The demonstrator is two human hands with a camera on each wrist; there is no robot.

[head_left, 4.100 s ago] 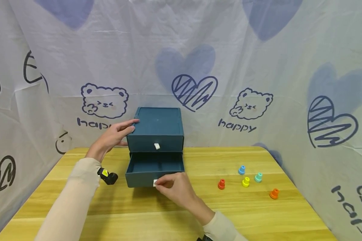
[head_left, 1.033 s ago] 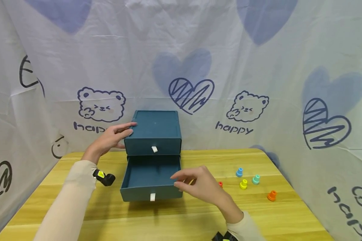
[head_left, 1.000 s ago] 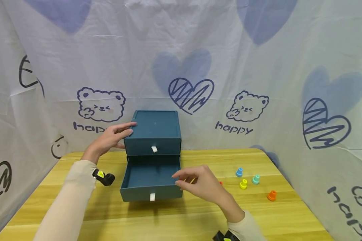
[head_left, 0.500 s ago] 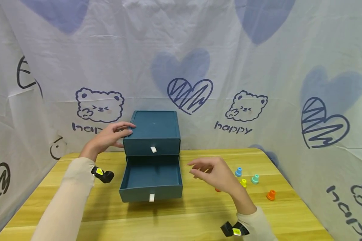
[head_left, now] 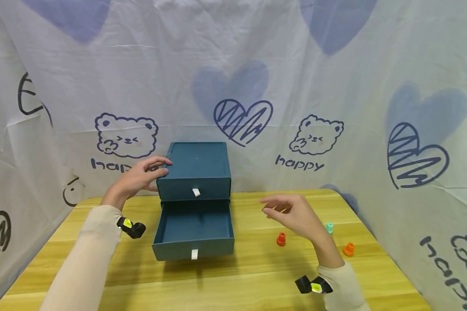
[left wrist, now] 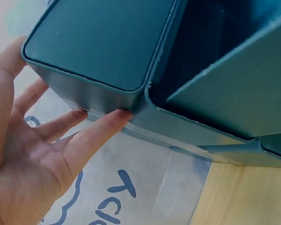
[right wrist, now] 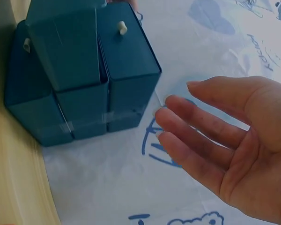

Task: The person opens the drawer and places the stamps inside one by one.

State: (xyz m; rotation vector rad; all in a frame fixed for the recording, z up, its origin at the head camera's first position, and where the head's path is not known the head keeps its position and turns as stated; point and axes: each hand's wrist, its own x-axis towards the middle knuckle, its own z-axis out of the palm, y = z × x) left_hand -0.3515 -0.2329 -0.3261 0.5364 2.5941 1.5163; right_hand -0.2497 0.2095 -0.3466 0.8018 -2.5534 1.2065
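Observation:
A dark teal drawer cabinet stands at the back of the table. Its pulled-out drawer has a white pull tab and nothing visible inside. My left hand rests on the cabinet's left side; in the left wrist view, fingertips touch the side wall. My right hand hovers right of the drawer, fingers loosely bent, holding nothing. A small red stepped cone sits on the table below it. The right wrist view shows the pulled-out drawer between two closed ones.
A teal cone and an orange cone stand on the wooden table at the right. A printed cloth hangs behind and beside the table.
The right hand has let go of the white tab and moved right, away from the drawer, which stands further out. It now hides the blue and yellow cones. The left hand stays on the cabinet.

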